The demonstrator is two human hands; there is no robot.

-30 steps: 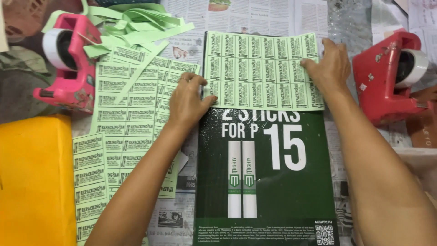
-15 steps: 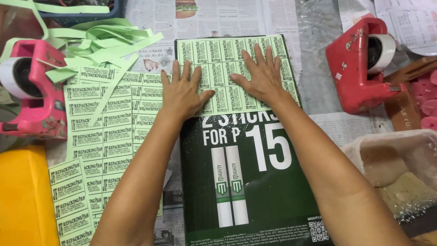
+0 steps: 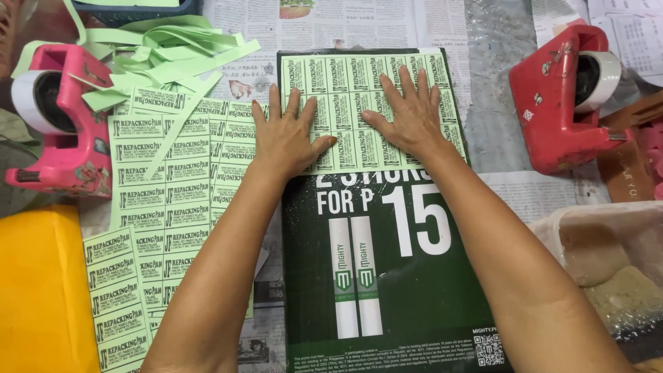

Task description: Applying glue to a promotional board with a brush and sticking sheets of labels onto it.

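Observation:
A light green sheet of small printed labels (image 3: 345, 76) lies across the top of a dark green printed poster board (image 3: 407, 276). My left hand (image 3: 286, 135) presses flat on the sheet's left edge, fingers spread. My right hand (image 3: 407, 114) lies flat on the sheet's middle-right, fingers apart. Both palms rest on the paper and hold nothing. More sheets of the same green labels (image 3: 162, 200) lie to the left of the board.
A pink tape dispenser (image 3: 59, 131) stands at the left and a red one (image 3: 563, 103) at the right. Cut green paper strips (image 3: 169, 52) pile at the top left. A yellow object (image 3: 38, 290) sits bottom left, a whitish tub (image 3: 608, 255) bottom right. Newspaper covers the table.
Both hands have moved inward from the sheet's outer edges to lie flat side by side on it. The view has shifted slightly.

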